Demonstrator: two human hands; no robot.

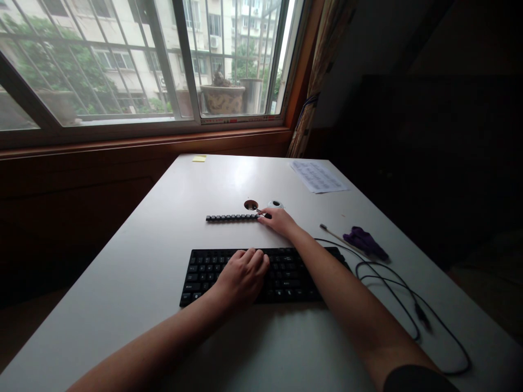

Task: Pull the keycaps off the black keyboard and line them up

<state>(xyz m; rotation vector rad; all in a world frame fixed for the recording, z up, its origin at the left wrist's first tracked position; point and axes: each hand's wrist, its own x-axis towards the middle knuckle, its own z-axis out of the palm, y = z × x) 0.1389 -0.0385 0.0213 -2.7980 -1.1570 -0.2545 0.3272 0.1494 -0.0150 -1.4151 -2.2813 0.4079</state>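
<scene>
A black keyboard (pixel 290 277) lies on the white table in front of me, with several key positions along its top row hard to make out. Over its middle rests my left hand (pixel 245 272), the fingers bent and pressed together; their tips, and anything under them, are hidden. Beyond the keyboard runs a straight row of loose black keycaps (pixel 229 218). At the right end of that row my right hand (pixel 278 220) is closed in a pinch on a small tool (pixel 267 215) with a dark handle and a thin metal tip; its exact kind is unclear.
Behind the keycaps are a round cable hole (pixel 250 205) and its white cover (pixel 276 204). A brush (pixel 339 235), purple cloth (pixel 364 242) and looped black cable (pixel 392 280) lie right. Printed papers (pixel 318 175) and yellow sticky notes (pixel 199 158) sit farther back.
</scene>
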